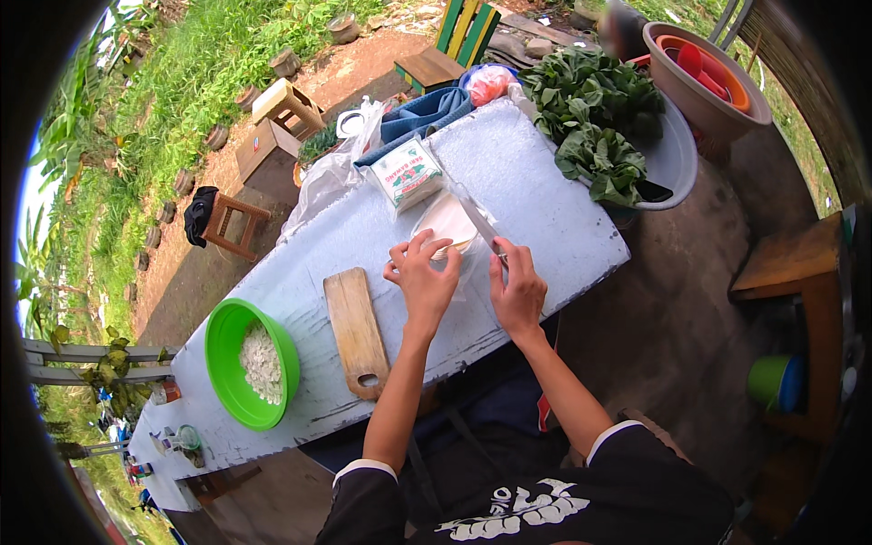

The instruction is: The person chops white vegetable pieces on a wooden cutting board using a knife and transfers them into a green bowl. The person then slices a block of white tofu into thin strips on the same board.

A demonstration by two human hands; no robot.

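My left hand (423, 277) pinches the edge of a clear plastic bag (447, 222) that lies on the pale blue table (545, 195). My right hand (519, 292) grips the handle of a knife (479, 222), whose blade points away from me across the bag. A white packet with red and green print (406, 173) lies just beyond the bag. A bare wooden cutting board (355, 331) rests to the left of my left hand.
A green bowl (227, 341) holding white shredded bits sits at the table's left. A basin (674, 159) of leafy greens stands far right, stacked tubs (704, 95) behind it. A blue cloth (427, 113), plastic bags and small wooden stools (282, 113) lie beyond. Small jars (173, 440) stand at the left end.
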